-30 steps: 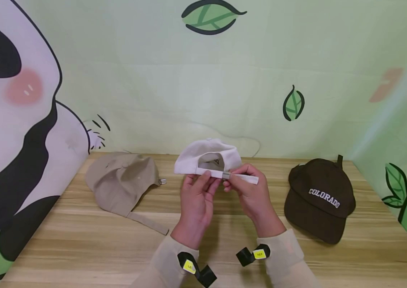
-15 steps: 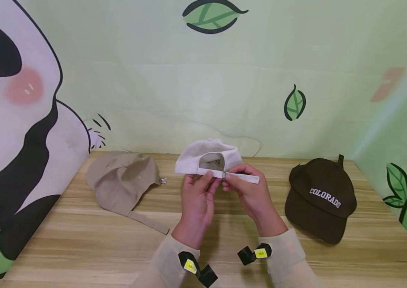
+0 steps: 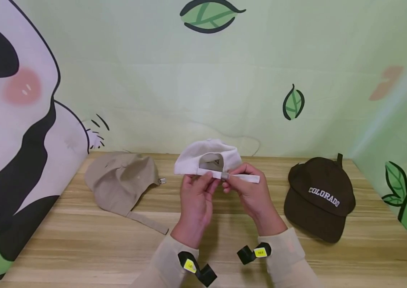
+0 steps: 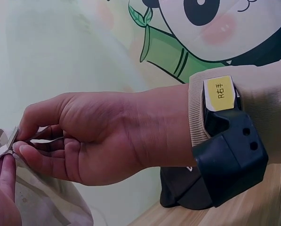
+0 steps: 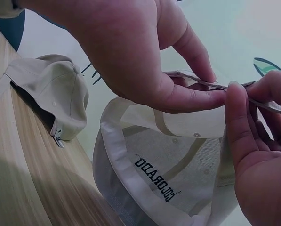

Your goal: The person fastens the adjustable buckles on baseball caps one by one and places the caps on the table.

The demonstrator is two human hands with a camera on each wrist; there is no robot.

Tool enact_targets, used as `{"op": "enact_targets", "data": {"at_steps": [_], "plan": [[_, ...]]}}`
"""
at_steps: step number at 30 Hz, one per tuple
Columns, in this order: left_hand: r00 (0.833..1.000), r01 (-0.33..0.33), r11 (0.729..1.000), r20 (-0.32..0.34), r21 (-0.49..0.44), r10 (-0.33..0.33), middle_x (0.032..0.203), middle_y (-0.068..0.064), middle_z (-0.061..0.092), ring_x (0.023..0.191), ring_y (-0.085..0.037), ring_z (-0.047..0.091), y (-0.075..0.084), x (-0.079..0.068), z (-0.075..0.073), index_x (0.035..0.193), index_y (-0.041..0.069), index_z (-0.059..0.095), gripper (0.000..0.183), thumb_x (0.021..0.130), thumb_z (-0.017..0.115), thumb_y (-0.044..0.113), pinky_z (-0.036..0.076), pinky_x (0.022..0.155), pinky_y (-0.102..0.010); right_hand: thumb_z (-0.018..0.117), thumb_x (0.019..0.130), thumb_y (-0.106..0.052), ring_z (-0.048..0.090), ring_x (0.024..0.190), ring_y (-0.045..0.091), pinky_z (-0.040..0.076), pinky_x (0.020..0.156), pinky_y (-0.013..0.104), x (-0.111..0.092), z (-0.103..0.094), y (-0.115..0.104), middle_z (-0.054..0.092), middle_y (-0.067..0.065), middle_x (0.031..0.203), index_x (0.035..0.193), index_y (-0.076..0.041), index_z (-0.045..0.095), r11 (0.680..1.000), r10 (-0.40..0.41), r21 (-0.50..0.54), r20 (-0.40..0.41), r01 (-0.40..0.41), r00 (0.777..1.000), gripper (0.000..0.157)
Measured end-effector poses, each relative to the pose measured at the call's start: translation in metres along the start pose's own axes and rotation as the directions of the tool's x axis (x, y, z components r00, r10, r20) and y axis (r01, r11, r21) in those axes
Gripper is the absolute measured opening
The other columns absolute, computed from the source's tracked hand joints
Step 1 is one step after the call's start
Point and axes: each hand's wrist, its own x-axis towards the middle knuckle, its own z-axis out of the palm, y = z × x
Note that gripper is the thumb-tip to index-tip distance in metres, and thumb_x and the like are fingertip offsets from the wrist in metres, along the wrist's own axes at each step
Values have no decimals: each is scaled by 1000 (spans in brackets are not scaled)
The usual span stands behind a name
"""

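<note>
We find the white cap [image 3: 187, 160] held over the counter [image 3: 88, 248], left hand [image 3: 197, 200] pinching its strap [image 3: 251, 178], right hand [image 3: 253, 194] pinching it at the buckle [image 3: 224, 176], where, we judge, a slackened pinch could let the strap slip back through.

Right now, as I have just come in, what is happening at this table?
A person's left hand and right hand pinch the back strap of a white cap near its metal buckle. The strap's end sticks out beyond the buckle. A beige cap and a brown cap lie on the table, one at each side.
</note>
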Motion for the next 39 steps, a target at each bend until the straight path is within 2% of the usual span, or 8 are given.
{"op": "enact_targets", "data": {"at_steps": [10,16,24,30,39], "plan": [[1000,-3,1000,15,-2,3,90,-2,62,74,-11,67,2,0,0,99,9,53,22,89,56,-11,59,73,-24,56,85,16,67,63,13,59,59,24,-1,-1,1,63,3,78,77,-9,58,999,-16,44,25,15,1000,27],[1000,-3,1000,-2,-2,3,95,-5,61,77,-13,67,1,-1,-1,101,7,53,23,88,56,-12,59,74,-23,64,86,10,66,65,13,58,61,24,0,2,2,61,3,81,84,-9,62,998,11,56,51,-14,999,18],[1000,-2,1000,-3,5,2,96,-5,61,78,-14,66,0,-2,1,101,8,53,23,89,57,-10,59,75,-24,63,85,12,64,63,13,57,58,22,0,4,2,60,3,81,81,-10,63,999,8,39,-3,-8,1000,22],[1000,-11,1000,-13,5,11,91,-3,62,75,-11,66,1,0,0,99,8,54,20,89,58,-9,59,74,-23,61,85,15,66,63,13,57,58,23,0,4,4,63,3,79,79,-10,62,998,-8,70,-1,8,1000,25],[1000,-18,1000,-10,10,18,90,-3,64,74,-12,67,-1,-1,0,98,9,54,21,88,59,-10,59,74,-24,56,85,18,68,65,13,59,62,24,-2,7,6,65,2,86,79,-10,62,993,-39,108,-4,39,999,29]]}}
